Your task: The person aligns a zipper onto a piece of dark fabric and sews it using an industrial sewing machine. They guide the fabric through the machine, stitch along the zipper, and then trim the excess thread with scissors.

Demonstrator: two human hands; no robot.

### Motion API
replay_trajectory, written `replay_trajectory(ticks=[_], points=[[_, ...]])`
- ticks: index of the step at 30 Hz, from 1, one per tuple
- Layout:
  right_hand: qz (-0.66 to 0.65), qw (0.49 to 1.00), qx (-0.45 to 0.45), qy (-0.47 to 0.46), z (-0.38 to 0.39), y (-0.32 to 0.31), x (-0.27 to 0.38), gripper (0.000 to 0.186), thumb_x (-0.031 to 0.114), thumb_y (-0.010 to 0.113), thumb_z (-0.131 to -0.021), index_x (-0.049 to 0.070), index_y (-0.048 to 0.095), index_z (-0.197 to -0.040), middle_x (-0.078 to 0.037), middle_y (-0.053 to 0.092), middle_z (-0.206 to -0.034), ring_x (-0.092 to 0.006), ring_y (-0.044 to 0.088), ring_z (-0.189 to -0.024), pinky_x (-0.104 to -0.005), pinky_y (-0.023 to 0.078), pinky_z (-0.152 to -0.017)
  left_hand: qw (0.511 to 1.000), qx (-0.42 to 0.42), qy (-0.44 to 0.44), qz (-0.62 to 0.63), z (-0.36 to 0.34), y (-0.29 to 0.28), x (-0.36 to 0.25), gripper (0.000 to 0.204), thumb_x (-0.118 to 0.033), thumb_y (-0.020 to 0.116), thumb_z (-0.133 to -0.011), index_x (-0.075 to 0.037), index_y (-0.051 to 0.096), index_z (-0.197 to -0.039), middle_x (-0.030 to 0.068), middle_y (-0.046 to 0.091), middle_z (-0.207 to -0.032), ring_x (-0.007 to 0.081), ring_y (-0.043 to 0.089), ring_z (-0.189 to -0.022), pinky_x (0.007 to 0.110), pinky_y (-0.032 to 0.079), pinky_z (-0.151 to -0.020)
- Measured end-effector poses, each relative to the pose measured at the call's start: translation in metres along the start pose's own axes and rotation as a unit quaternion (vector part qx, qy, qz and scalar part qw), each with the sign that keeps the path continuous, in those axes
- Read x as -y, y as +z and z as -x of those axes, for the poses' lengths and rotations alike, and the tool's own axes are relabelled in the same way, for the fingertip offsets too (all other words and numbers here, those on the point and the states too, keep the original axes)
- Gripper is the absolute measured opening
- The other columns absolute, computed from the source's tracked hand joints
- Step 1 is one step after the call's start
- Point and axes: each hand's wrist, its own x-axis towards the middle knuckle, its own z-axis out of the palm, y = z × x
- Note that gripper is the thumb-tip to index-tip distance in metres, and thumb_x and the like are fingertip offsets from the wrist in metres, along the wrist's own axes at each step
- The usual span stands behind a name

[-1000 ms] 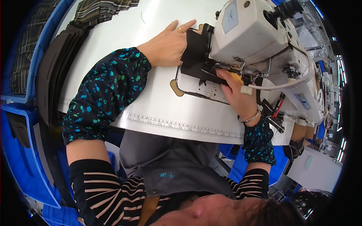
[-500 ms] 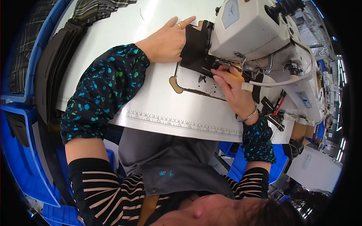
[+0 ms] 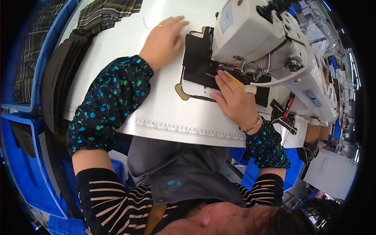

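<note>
**Our left hand [image 3: 162, 43] has moved off the dark cloth [image 3: 197, 53]**

At left we see a stack of dark panels [image 3: 58, 82], then our left hand, empty, fingers extended, just apart from the cloth. The cloth lies to its right on the white table [image 3: 156, 102], its long axis seemingly running rightward and toward us beneath the sewing machine [image 3: 246, 37]. Our right hand [image 3: 237, 98] is nearer, fingertips touching the cloth; whether they pinch it, we cannot tell. The machine's head hides part; dark strips [image 3: 277, 109] lie beyond.
</note>
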Motion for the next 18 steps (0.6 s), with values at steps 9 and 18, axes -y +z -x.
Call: replay_trajectory(ticks=[9, 18], points=[[0.027, 0.998, 0.047, 0.011, 0.006, 0.0, -0.001, 0.053, 0.029, 0.078, -0.091, -0.001, 0.065, -0.133, -0.014, 0.065, -0.141, -0.0302, 0.068, -0.122, -0.0378, 0.058, -0.092, 0.975, 0.195, 0.107, 0.006, 0.041, -0.047, -0.083, 0.048, -0.005, 0.07, -0.081, -0.004, 0.072, -0.128, 0.0086, 0.069, -0.137, 0.0292, 0.064, -0.126, 0.04, 0.052, -0.106], [0.062, 0.998, 0.009, 0.021, 0.009, 0.001, -0.008, 0.056, 0.039, 0.078, -0.092, 0.006, 0.067, -0.135, -0.009, 0.075, -0.126, -0.0247, 0.075, -0.098, -0.0362, 0.059, -0.079, 0.971, 0.216, 0.097, -0.004, 0.037, -0.038, -0.083, 0.05, -0.01, 0.071, -0.085, -0.008, 0.069, -0.135, 0.0069, 0.064, -0.144, 0.029, 0.06, -0.133, 0.046, 0.048, -0.11]])
